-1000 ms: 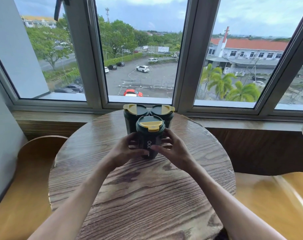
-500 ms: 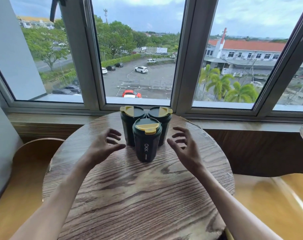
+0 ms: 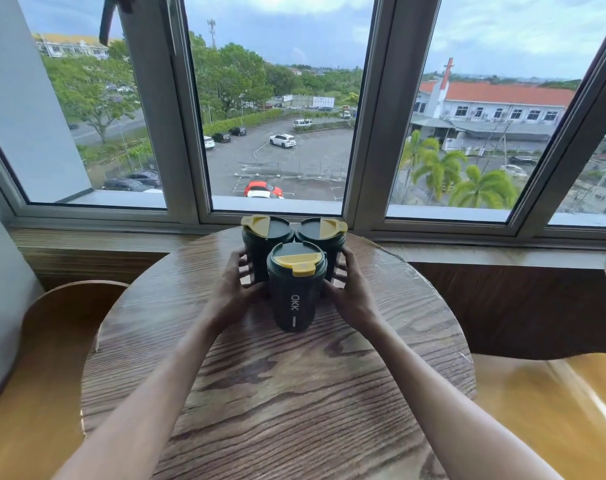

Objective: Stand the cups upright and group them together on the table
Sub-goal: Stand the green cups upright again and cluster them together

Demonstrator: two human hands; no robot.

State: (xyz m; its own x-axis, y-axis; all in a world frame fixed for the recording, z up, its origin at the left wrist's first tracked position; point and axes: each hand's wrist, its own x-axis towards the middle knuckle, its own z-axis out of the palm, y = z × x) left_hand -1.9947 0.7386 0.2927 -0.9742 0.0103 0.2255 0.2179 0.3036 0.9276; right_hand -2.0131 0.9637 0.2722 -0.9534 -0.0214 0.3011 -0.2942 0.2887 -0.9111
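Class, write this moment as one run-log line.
cups: three, upright, clustered | table: round, wooden | left hand: cupping cluster's left side | right hand: cupping right side | step: grouping

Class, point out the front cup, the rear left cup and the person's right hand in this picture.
front cup (image 3: 294, 299): head view, on its dark body by the lettering.
rear left cup (image 3: 267, 227): head view, on its lid.
right hand (image 3: 351, 294): head view, on the back of the hand.
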